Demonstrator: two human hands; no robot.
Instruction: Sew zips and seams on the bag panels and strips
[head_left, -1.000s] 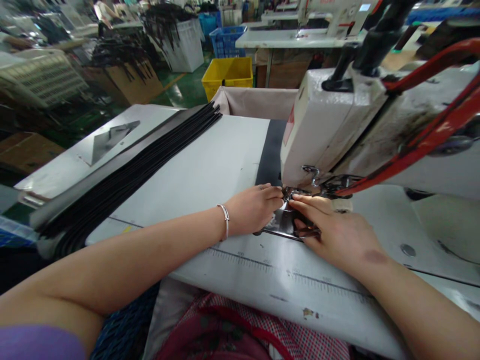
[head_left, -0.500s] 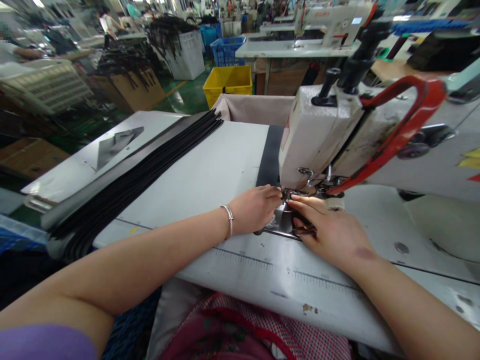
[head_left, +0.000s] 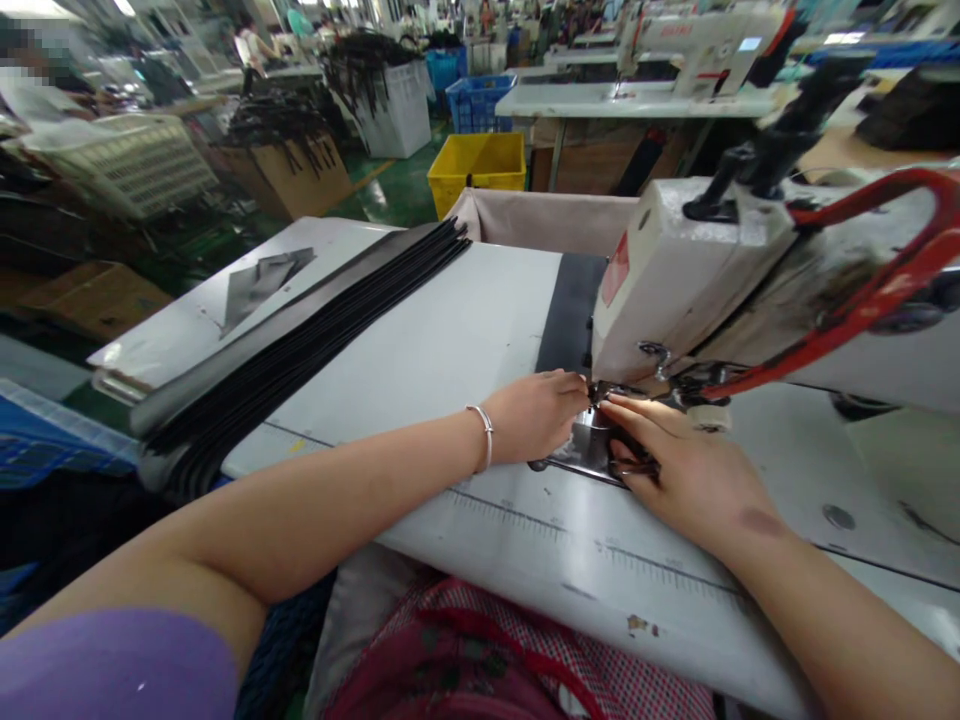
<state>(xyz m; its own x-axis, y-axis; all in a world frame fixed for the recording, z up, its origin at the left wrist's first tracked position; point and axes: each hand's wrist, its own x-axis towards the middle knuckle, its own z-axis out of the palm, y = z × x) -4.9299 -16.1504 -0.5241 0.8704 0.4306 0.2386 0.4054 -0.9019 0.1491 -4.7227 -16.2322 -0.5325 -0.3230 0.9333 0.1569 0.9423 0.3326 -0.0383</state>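
Note:
A white sewing machine head (head_left: 675, 270) stands over the worktable, and a flat black strip (head_left: 570, 310) runs back from beside its presser foot. My left hand (head_left: 536, 412), with a silver bangle at the wrist, is closed at the near end of this strip, its fingertips pinched beside the foot; they partly hide what they grip. From the other side, my right hand (head_left: 686, 465) reaches its index finger to the needle area. A small dark metal tool (head_left: 636, 460) is tucked between its thumb and curled fingers; its exact kind is unclear. Below both hands lies a shiny metal plate (head_left: 589, 448).
A stack of black strips (head_left: 322, 350) lies across the left of the white table (head_left: 405, 330). Behind the table hangs a beige fabric bin (head_left: 555, 215). A red curved guard (head_left: 870, 300) juts from the machine. Beyond stand a yellow crate (head_left: 478, 160) and co-workers.
The whole view has shifted, so everything sits a little further right. Both hands stay by the presser foot in nearly the same pose.

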